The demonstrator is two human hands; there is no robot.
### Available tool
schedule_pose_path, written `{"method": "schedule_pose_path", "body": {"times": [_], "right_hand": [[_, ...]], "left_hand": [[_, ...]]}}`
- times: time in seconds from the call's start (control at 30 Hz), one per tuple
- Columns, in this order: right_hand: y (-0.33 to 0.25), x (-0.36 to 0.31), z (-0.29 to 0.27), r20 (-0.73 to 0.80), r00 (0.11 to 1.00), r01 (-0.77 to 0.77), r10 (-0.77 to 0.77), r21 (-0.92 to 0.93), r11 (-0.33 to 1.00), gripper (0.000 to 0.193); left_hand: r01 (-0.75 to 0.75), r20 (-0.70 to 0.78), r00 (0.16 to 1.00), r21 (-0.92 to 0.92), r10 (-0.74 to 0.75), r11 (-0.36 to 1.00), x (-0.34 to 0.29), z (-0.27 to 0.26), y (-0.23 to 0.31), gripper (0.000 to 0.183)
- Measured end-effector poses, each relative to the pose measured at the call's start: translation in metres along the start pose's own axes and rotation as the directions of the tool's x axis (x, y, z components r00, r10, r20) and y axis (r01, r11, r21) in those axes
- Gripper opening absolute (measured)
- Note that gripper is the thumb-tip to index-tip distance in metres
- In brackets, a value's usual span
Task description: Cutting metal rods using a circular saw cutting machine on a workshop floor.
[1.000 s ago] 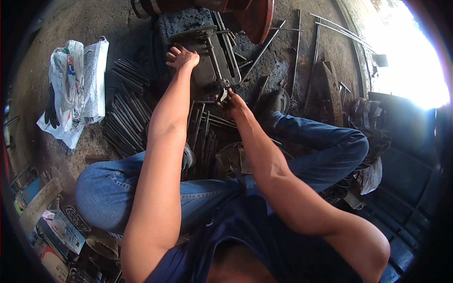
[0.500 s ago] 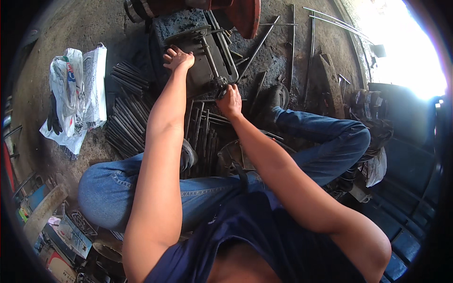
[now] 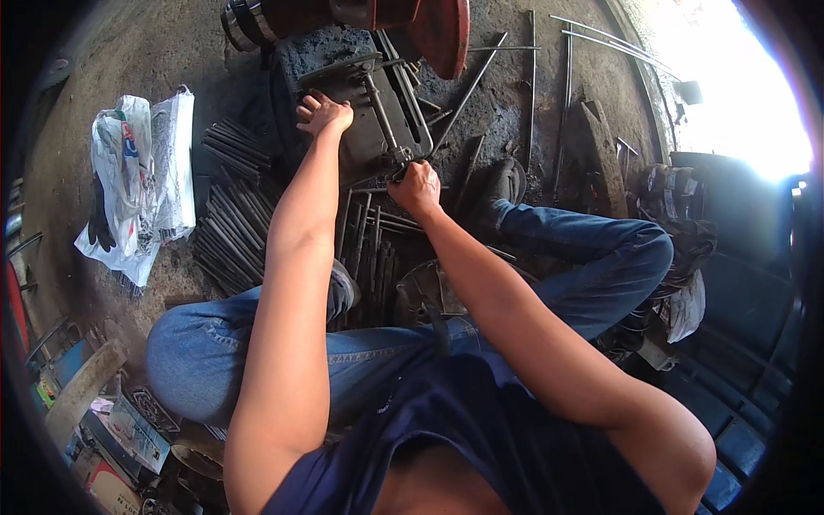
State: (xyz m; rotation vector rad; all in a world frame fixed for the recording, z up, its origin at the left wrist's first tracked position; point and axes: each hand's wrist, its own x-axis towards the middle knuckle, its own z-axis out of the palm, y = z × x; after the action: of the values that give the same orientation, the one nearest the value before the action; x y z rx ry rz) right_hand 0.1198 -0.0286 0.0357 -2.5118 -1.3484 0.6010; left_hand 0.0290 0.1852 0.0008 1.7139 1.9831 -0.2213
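Observation:
A grimy metal machine base with a slotted side rail and a long clamp screw lies ahead of me; it looks like the base of a cut-off saw. Spread out over the left part of its plate rests my left hand, holding nothing. My right hand is closed around the near end of the clamp screw, where a crank handle partly shows; the fingers mostly hide it. Above the base hangs the saw's orange-red body with its round guard.
Dark metal rods lie in bundles left of and below the base. Longer bars are scattered at the right. White plastic sacks with a dark glove lie left. My boot stands near the base's right corner.
My right hand has turned slightly at the screw's end and shifted a little toward me, still gripping. The left hand stays on the plate.

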Motion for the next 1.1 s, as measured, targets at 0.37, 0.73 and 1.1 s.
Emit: {"method": "schedule_pose_path", "body": {"times": [0.37,0.73,1.1], "right_hand": [[0.012,0.010,0.006,0.041,0.999,-0.017,0.011,0.146,0.989,0.044],[-0.001,0.009,0.000,0.030,0.999,-0.037,0.034,0.121,0.992,0.041],[0.017,0.017,0.012,-0.007,1.000,-0.001,0.003,0.300,0.954,0.035]], "left_hand": [[0.017,-0.012,1.000,0.006,-0.017,1.000,0.003,0.003,0.001,0.091],[0.014,-0.001,1.000,0.039,-0.014,0.999,0.007,0.005,0.000,0.094],[0.022,-0.001,1.000,0.017,-0.022,1.000,0.009,0.008,0.000,0.096]]}}
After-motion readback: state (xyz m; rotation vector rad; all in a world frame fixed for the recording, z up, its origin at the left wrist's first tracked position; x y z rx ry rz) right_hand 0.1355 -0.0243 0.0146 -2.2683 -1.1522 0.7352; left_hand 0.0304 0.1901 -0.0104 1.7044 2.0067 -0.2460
